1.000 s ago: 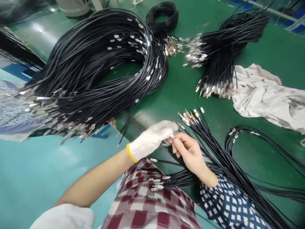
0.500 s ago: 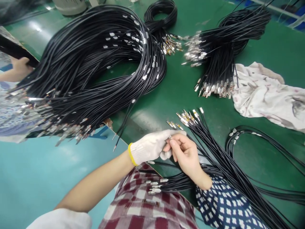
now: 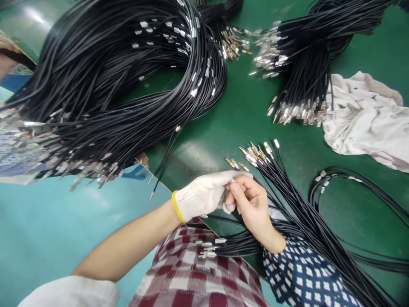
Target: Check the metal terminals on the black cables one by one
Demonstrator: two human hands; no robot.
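My left hand (image 3: 206, 194), in a white knitted glove with a yellow cuff, is closed against the fingertips of my right hand. My right hand (image 3: 252, 204) is bare, its thumb and index finger pinched together. A tiny pale tip (image 3: 232, 180) shows between the fingers; the rest of what both hands hold is hidden. Just beyond them, a bundle of black cables (image 3: 287, 192) ends in silver and yellowish connectors (image 3: 255, 154). Below my hands lie more black cables (image 3: 243, 245) with silver connectors (image 3: 209, 249) near the table edge.
A big looped pile of black cables (image 3: 105, 64) covers the green table (image 3: 246, 115) at left, overhanging its edge. More cable bundles (image 3: 306, 64) and a crumpled white cloth (image 3: 364, 119) are at upper right. Another person's hand (image 3: 6, 62) shows at far left.
The view has shifted, so the far cable piles sit higher in the picture. My joined hands appear slightly farther right, still pinched together. The other person's hand is now partly cut off.
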